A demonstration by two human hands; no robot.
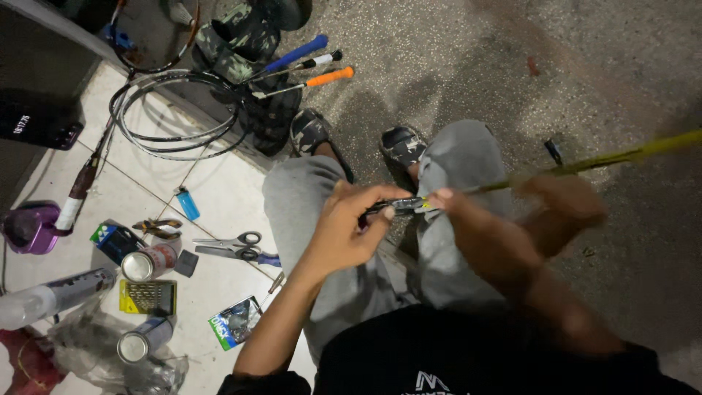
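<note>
Pinching is what your left hand (344, 230) is doing right now: thumb and fingers are closing around the dark lower end of the racket shaft (570, 167), right above your knees. Your right hand (559, 208) is sitting further along and it's blurred, so I honestly can't tell how tight that grip is or whether it's fully wrapped around anything; only its fingertips (439, 197) seem to be meeting the shaft near a small bit of pale tape or sticker.

I'd say you're getting the best control by keeping the left grip firm and letting the right fingertips do the fine work. The yellow-green shaft is running out to the right edge with no support, so it's probably wobbling; bracing it against your grey trousers (453, 164) should help.

Further out, on the tiled floor (219, 197) to your left, the scissors (234, 245) and pliers (156, 227) are lying within reach, near two open cans (139, 267) and a blue lighter (188, 203). Spare rackets (175, 117) are leaning by the step.
</note>
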